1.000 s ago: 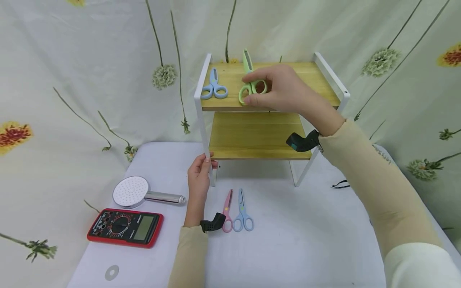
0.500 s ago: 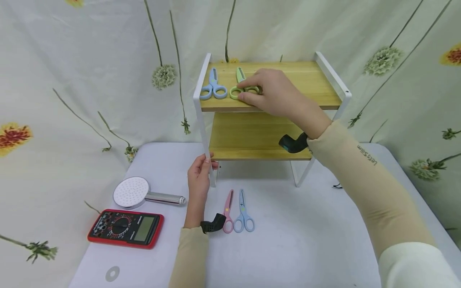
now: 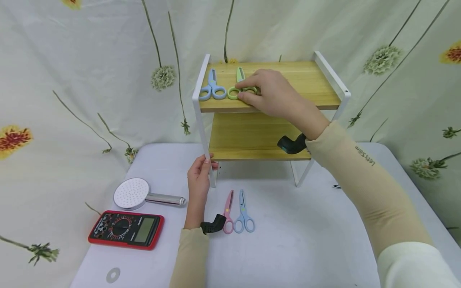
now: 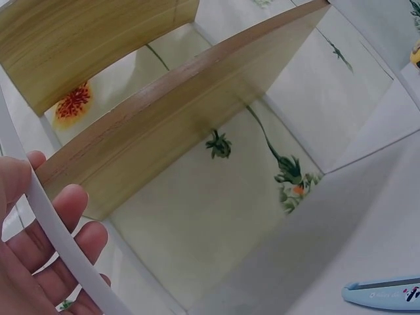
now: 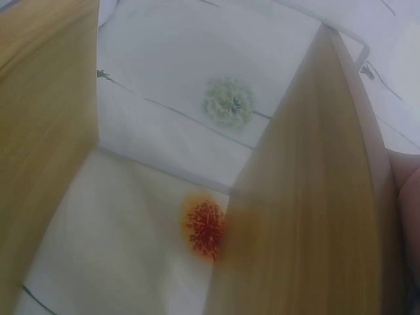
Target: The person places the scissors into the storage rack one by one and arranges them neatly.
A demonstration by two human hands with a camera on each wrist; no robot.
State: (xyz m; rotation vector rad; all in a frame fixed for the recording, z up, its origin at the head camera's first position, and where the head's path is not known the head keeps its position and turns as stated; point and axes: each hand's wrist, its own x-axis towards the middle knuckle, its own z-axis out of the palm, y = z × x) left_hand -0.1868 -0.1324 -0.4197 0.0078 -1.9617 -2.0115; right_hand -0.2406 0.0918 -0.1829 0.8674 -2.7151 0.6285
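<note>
A two-tier shelf with wooden boards (image 3: 259, 136) and a white frame stands at the back of the table. On its top board, my right hand (image 3: 271, 93) pinches the handles of the green scissors (image 3: 240, 74), which lie blades pointing back; the fingers partly cover them. Just left of these lie light blue scissors (image 3: 212, 85). With thumb and fingers on either side, my left hand (image 3: 199, 176) grips the shelf's white left leg (image 4: 60, 239). In the right wrist view only a sliver of the right hand (image 5: 408, 197) shows.
Pink scissors (image 3: 228, 212) and another blue pair (image 3: 244, 218) lie side by side in front of the shelf. To the left are a shower head (image 3: 131, 193) and a red-and-black multimeter (image 3: 126, 230). A grey ring (image 3: 113, 275) shows near the front. Flowered cloth hangs behind.
The green scissors have come down from a raised, tilted pose and lie flat on the top board, a little further left beside the blue pair. The left hand keeps its grip on the leg.
</note>
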